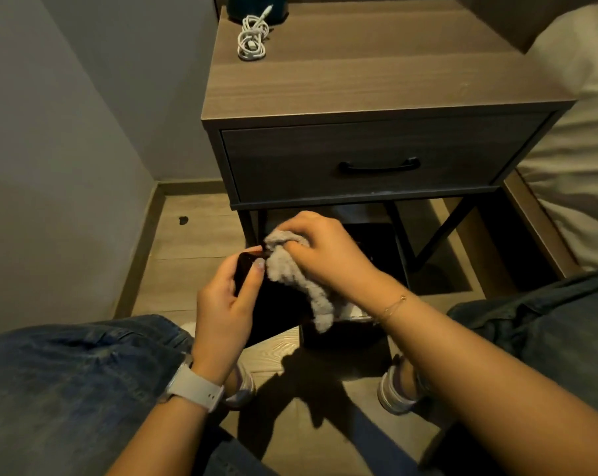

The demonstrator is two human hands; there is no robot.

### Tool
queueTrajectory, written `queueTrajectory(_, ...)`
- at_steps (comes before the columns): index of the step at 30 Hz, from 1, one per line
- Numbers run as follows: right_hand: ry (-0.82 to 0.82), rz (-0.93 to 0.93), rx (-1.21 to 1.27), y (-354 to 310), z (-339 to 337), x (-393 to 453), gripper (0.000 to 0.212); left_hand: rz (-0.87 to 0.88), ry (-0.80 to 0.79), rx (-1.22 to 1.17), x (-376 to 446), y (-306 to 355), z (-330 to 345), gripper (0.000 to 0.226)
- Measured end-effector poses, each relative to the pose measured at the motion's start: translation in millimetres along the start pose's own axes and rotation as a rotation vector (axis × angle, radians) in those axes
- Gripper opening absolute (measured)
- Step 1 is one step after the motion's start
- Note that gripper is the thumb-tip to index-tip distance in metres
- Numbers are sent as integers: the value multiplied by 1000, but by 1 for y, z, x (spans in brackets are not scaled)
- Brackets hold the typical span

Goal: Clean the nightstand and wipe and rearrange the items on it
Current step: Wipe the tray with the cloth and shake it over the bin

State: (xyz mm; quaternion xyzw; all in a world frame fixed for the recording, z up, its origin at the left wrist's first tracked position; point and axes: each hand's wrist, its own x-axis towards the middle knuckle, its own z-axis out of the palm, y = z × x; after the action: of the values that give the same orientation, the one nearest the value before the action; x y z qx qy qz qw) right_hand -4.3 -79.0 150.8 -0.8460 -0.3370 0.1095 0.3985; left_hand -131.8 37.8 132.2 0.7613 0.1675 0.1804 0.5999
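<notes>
My left hand [227, 300] grips a flat black object [277, 304], likely a phone, held low between my knees in front of the nightstand [376, 84]. My right hand [328, 255] clutches a fluffy grey cloth [297, 280] and presses it against the top of the black object. Part of the object is hidden by the cloth and my fingers. On the nightstand's wooden top, at the back left, lies a coiled white cable [253, 39] in front of a dark teal item [256, 6] cut off by the frame.
The nightstand has one shut drawer with a black handle [379, 165] and black metal legs. A dark box [369, 242] sits beneath it. A grey wall rises at left, a bed with a white pillow [579, 63] at right. My jeans-clad knees flank the wooden floor.
</notes>
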Motion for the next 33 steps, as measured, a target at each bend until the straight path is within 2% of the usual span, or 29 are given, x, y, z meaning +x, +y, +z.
queueTrajectory(5,-43,411,-275,106,-37,-8,30,107,-22,33,-3,-1,0,25)
queueTrajectory(10,-25,572,-383,150,-50,11,24,51,76,-4,6,-2,0,21)
queueTrajectory(12,63,596,-422,150,-52,13,21,20,121,-14,9,-5,-2,20)
queueTrajectory(14,277,512,-356,128,-45,7,24,-30,188,-42,12,-9,-4,24)
queueTrajectory(16,461,248,-191,80,-25,-11,31,-93,234,-90,14,-13,-3,28)
queueTrajectory(18,431,-39,-101,27,9,-35,37,-141,240,-151,16,-12,0,30)
queueTrajectory(20,313,-181,-92,-12,48,-58,43,-164,242,-200,17,-9,3,30)
queueTrajectory(23,288,-166,-98,-27,81,-77,42,-321,285,-331,18,-15,4,33)
queueTrajectory(25,299,-144,-146,-14,79,-75,42,-449,304,-414,19,-21,5,34)
queueTrajectory(29,241,-232,-317,13,56,-73,46,-605,307,-524,19,-21,13,34)
queueTrajectory(33,362,-48,-325,66,25,-61,42,-664,361,-531,22,-25,10,28)
